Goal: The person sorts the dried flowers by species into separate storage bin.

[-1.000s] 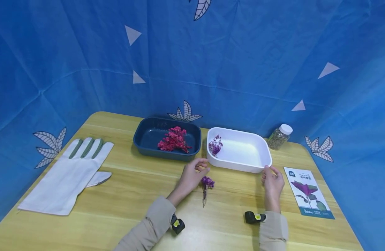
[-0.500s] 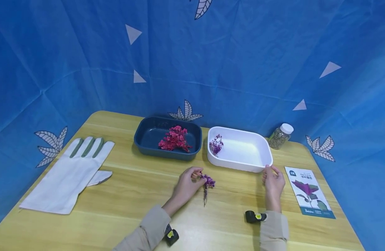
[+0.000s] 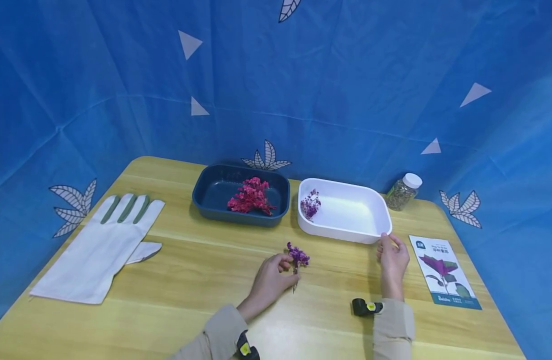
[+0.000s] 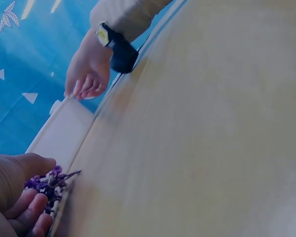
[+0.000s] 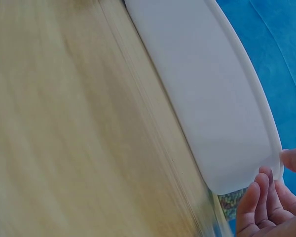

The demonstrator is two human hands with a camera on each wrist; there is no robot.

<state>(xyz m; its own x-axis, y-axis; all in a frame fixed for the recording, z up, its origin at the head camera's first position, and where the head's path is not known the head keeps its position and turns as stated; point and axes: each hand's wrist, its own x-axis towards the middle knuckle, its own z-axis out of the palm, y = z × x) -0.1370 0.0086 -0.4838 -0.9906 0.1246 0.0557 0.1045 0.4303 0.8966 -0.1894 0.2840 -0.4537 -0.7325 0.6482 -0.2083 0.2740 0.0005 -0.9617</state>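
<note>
A small sprig of dried purple flowers lies on the wooden table, blossoms pointing away from me. My left hand is beside it, thumb at the stem and fingertips by the blossoms, a gap between them. In the left wrist view, the purple sprig shows between thumb and fingers of the left hand. My right hand pinches the near right corner of a white tray, which has another purple sprig at its left end. The right wrist view shows the right hand's thumb and fingers at the tray rim.
Left of the white tray stands a dark blue tray with a pink-red flower bunch. A lidded jar stands at the back right, a printed seed packet lies at right, and white gloves lie at left. A blue curtain hangs behind.
My left hand has moved from the white tray's near left corner down to the loose purple sprig, thumb now at its stem. The right hand stays on the tray corner.
</note>
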